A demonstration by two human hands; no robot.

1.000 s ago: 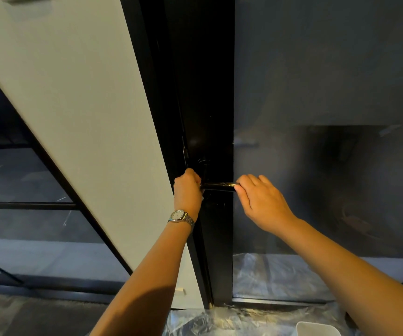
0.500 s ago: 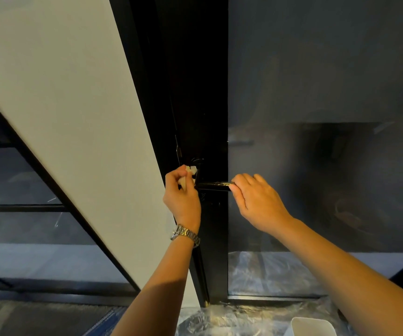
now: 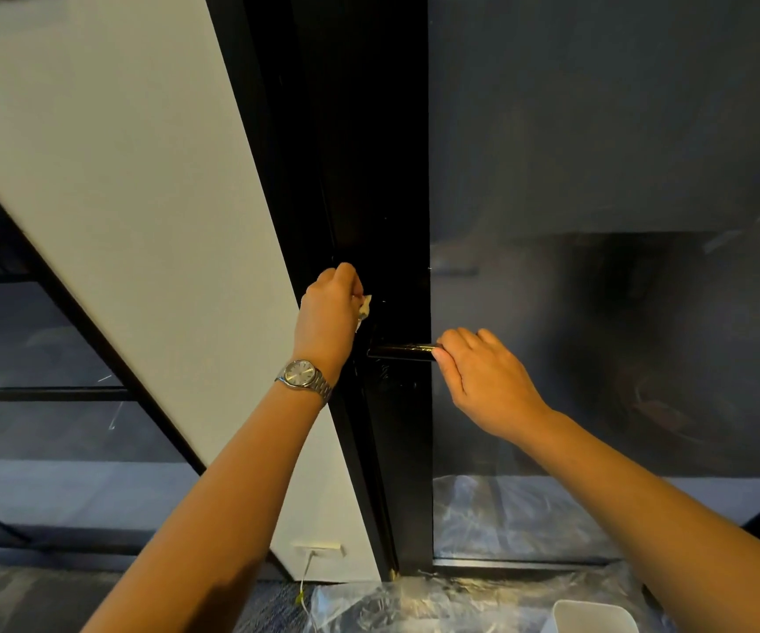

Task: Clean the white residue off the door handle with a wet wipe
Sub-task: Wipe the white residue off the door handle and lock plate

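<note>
A black lever door handle [image 3: 403, 351] sticks out to the right from a black door frame [image 3: 382, 175]. My right hand [image 3: 483, 381] grips the free end of the handle. My left hand [image 3: 330, 315], with a silver watch on the wrist, pinches a small crumpled white wet wipe [image 3: 364, 308] against the frame just above the handle's base. Most of the wipe is hidden inside my fingers. Faint white marks show on the black plate below the handle.
A white wall panel [image 3: 131, 198] slants on the left. Dark glass [image 3: 597, 175] fills the door to the right. Clear plastic sheeting [image 3: 460, 600] covers the floor, with a white container [image 3: 592, 616] on it at the bottom right.
My left hand has risen from the handle's base to the frame above it, and the wipe now shows between its fingers. My right hand has stayed on the handle's end.
</note>
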